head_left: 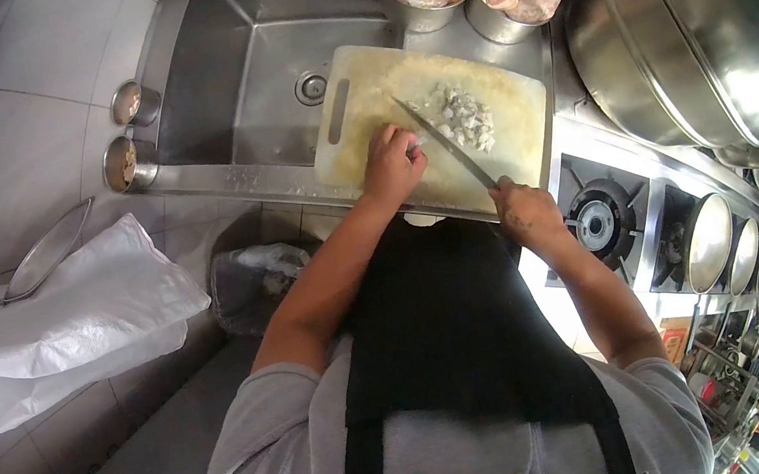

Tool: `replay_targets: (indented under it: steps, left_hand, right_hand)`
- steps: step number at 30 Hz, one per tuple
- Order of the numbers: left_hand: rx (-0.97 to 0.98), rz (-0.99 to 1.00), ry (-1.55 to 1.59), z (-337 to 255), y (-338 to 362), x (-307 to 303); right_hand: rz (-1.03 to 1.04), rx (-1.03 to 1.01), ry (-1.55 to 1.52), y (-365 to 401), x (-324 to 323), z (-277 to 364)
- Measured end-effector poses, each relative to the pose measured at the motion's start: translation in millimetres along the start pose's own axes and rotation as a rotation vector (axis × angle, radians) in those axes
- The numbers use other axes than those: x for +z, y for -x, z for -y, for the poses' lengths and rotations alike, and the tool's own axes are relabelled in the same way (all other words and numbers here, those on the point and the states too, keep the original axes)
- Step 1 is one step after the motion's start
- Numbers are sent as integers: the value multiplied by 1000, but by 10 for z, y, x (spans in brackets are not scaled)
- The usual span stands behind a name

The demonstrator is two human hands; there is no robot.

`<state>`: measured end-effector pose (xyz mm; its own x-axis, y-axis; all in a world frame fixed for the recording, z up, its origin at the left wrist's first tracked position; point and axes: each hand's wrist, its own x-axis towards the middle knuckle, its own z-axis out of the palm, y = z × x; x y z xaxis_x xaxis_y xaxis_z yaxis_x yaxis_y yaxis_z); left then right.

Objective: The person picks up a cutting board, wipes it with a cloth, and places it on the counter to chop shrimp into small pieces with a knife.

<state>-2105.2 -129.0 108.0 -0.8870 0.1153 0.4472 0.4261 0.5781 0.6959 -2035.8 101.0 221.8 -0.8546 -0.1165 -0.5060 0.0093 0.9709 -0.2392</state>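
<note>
A white sack (60, 324) lies on the floor at far left, and two small steel cups (135, 102) stand at the edge of the sink (268, 64). The cutting board (371, 76) rests across the sink's right rim. The left hand (392, 166) presses down on the board, fingers curled under, just beside a pile of chopped pale pieces (465, 115); whether they pin a piece cannot be told. The knife (444, 144) slants across the board, its tip by the pile. The right hand (525, 211) has its fingers clenched round the knife's handle at the board's near edge. Right of it sits a gas burner (600, 218), with a large steel lid (698, 28) beyond
</note>
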Motion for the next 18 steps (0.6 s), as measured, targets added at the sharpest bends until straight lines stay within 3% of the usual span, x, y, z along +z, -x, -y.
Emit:
replay_targets:
  steps: [2,6,8,14,18]
  left_hand:
    - [-24,41,-56,3,-5,22]
    - [11,80,-35,42,-47,10]
    - [-42,92,-35,13,-11,22]
    - [-2,137,-70,13,-7,-51]
    - [1,-7,-10,-4,107,-95]
  right_hand:
    - [2,-100,28,57,-12,43]
    - [94,-75,93,112,-37,83]
    - [30,-172,33,-53,255,15]
    - [-29,-138,-30,-286,289,120]
    - [-32,-89,-4,-78,140,-113]
